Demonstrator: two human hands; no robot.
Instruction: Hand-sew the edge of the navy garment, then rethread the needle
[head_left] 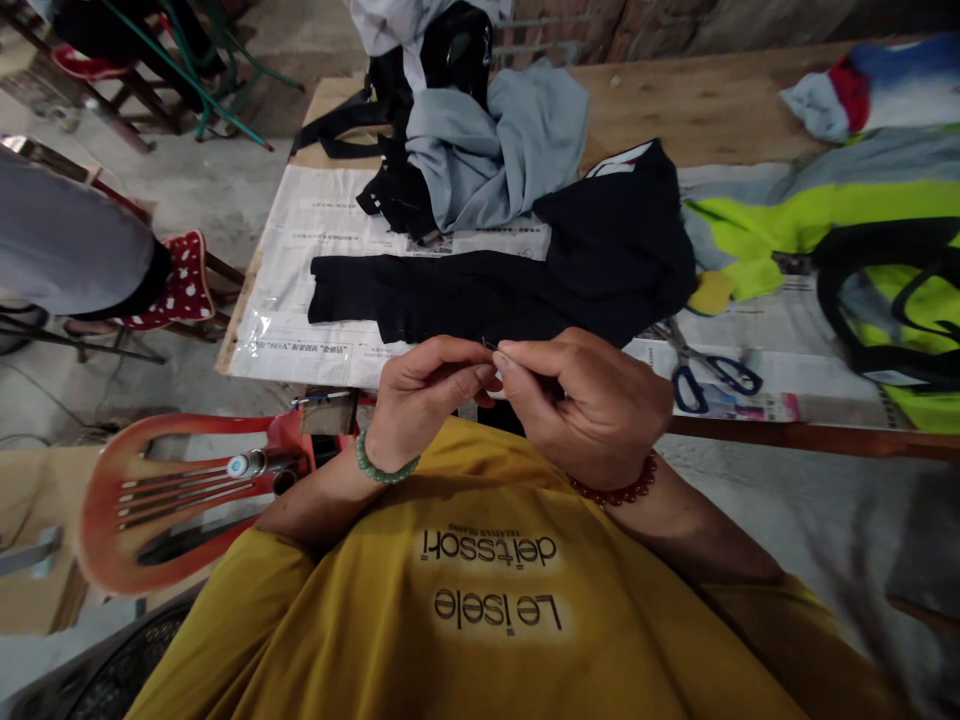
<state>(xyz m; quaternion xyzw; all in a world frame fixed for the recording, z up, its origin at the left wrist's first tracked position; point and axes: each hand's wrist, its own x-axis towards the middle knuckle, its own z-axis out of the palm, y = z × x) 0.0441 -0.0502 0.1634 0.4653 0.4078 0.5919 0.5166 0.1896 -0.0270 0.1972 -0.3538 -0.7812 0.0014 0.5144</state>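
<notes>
Both hands meet at the table's front edge, fingertips pinched close together. My left hand (431,390), with a green bead bracelet at the wrist, has thumb and forefinger closed. My right hand (589,395), wearing a red bead bracelet, pinches beside it, its fingers curled in. A tiny dark tip (489,345) shows between the fingertips, too small to name. Just beyond lies a dark navy garment (480,290), one long narrow part stretched to the left. Blue-handled scissors (709,370) rest to the right of my right hand.
Newspaper (292,230) covers part of the wooden table (712,100). Grey cloth (502,140) lies behind the navy garment, and yellow-green cloth (795,215) is at the right. An orange plastic chair (112,500) stands at lower left. Another person (67,230) is at the left.
</notes>
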